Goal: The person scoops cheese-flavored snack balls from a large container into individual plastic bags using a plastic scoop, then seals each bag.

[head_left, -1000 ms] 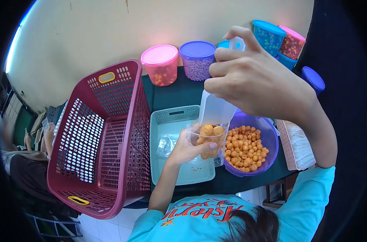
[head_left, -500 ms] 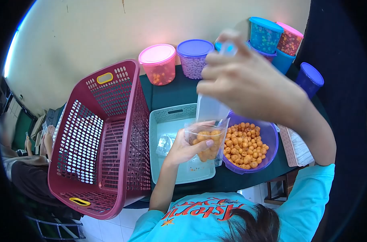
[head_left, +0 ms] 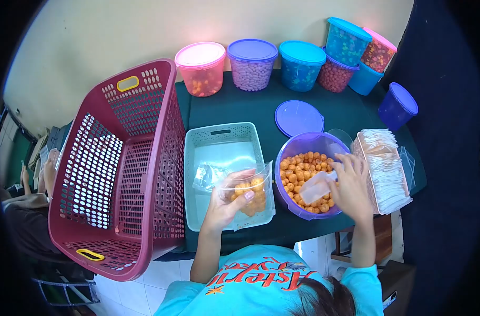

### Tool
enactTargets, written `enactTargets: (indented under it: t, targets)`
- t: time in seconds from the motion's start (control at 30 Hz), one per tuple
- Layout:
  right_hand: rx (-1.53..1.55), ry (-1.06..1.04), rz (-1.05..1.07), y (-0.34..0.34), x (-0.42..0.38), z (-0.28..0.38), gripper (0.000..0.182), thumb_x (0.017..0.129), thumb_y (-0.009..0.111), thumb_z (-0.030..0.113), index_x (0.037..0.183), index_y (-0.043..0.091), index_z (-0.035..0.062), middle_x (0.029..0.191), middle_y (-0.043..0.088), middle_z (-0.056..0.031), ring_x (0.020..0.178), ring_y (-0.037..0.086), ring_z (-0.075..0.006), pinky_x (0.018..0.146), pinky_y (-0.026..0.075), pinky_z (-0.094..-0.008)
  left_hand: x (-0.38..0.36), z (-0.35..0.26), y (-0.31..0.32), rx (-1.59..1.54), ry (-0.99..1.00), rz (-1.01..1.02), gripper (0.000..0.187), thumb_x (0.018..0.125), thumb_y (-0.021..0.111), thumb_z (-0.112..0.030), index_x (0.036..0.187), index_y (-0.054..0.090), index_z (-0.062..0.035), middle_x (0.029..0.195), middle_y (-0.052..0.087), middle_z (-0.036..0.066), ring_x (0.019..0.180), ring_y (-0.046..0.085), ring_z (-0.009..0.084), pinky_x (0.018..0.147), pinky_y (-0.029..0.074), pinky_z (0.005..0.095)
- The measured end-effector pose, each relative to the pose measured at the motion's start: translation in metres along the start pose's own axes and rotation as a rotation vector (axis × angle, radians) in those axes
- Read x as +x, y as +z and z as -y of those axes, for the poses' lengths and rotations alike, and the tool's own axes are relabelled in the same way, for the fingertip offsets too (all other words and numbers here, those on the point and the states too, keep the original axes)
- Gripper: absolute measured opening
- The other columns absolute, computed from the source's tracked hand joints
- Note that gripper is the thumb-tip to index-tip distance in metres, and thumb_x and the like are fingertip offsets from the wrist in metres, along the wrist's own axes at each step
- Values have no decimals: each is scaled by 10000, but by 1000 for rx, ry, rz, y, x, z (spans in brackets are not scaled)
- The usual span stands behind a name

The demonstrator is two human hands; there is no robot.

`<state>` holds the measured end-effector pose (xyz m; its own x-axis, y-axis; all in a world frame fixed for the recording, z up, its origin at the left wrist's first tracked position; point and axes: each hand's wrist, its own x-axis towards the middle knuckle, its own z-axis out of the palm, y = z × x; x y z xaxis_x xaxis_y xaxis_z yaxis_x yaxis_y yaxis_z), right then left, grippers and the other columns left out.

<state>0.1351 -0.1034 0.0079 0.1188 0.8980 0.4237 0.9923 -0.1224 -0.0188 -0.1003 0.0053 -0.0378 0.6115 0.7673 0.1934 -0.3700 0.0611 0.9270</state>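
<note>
A clear plastic pouch (head_left: pixel 250 197), partly filled with round orange snacks, is held in my left hand (head_left: pixel 225 206) above the pale green tray (head_left: pixel 196 158). My right hand (head_left: pixel 351 187) grips a translucent white scoop (head_left: pixel 317 188) whose blade rests over the orange snack balls (head_left: pixel 299 171) inside the purple bowl (head_left: pixel 280 199). Another clear plastic packet (head_left: pixel 204 176) lies in the tray. A purple lid (head_left: pixel 299 118) sits on the dark green cloth behind the bowl.
A large maroon basket (head_left: pixel 164 152) stands at the left. Lidded tubs, including a pink one (head_left: pixel 200 73), line the back. A pink basket of white packets (head_left: pixel 382 168) sits at the right. Another person's hand (head_left: pixel 49 171) shows at the far left.
My right hand has come down from above the pouch to the bowl, bringing the scoop among the snacks. My left hand has shifted slightly left with the pouch. The view has shifted.
</note>
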Motion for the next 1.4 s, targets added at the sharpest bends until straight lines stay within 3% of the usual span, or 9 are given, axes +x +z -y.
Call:
enactTargets:
  t: [0.17,0.3,0.4,0.43,0.57,0.8,0.9,1.23,1.4]
  targets:
    - [1153,-87,80,5,-6,90,601,864,360,345,1276,199,-63,1323,222,-205,1252,180,-313,1019,113,-398,-12,1,28,153,179,-196,429,810,529,-106,1184,372,32,1214,400,165,1142,383,210,929,330,321]
    - [1628,96,-123,48,10,131,649,891,194,409,1307,77,-74,1377,105,-193,1286,97,-280,1031,82,-361,-15,18,49,350,315,-74,895,783,300,-633,1313,64,49,1349,151,213,1264,158,281,1016,155,384]
    - [1641,103,-112,52,6,151,663,885,181,452,1316,86,-42,1378,125,-157,1275,141,-245,1027,118,-344,-20,26,50,302,341,-255,921,755,195,-692,1310,78,33,1325,213,211,1246,203,284,1010,167,407]
    - [1756,78,-140,59,1,156,629,889,207,392,1304,96,-68,1363,128,-201,1273,131,-289,1026,109,-365,-21,27,45,328,313,-351,904,764,189,-689,1305,112,31,1250,310,180,1166,318,260,965,260,378]
    - [1775,57,-147,62,-8,170,629,888,223,382,1304,76,-66,1358,126,-207,1266,142,-298,1024,113,-377,-21,37,27,301,287,-470,847,793,196,-652,1283,198,39,1141,395,154,1064,392,208,920,285,362]
    - [1699,80,-128,74,14,143,643,885,208,422,1311,116,-50,1371,136,-181,1282,120,-266,1024,117,-359,-18,36,45,322,276,-337,835,795,180,-654,1315,124,-2,1292,267,167,1200,283,262,973,253,376]
    - [1699,93,-121,72,14,143,647,882,200,436,1316,122,-38,1372,144,-175,1284,118,-258,1024,125,-346,-18,34,47,402,266,-269,797,817,156,-616,1328,83,-8,1369,130,186,1278,121,289,1025,122,402]
    - [1647,-77,-111,68,-20,176,671,887,185,426,1315,-7,-54,1391,-20,-193,1296,2,-279,1032,42,-376,-13,24,26,291,305,-386,850,783,117,-671,1318,152,-11,1337,229,190,1251,208,277,1000,194,389]
    - [1607,14,-47,67,-11,163,614,884,255,374,1303,90,-43,1345,121,-181,1252,116,-270,1016,100,-365,-26,34,34,404,343,-342,815,797,231,-645,1296,190,-2,1271,329,186,1183,329,281,963,273,397]
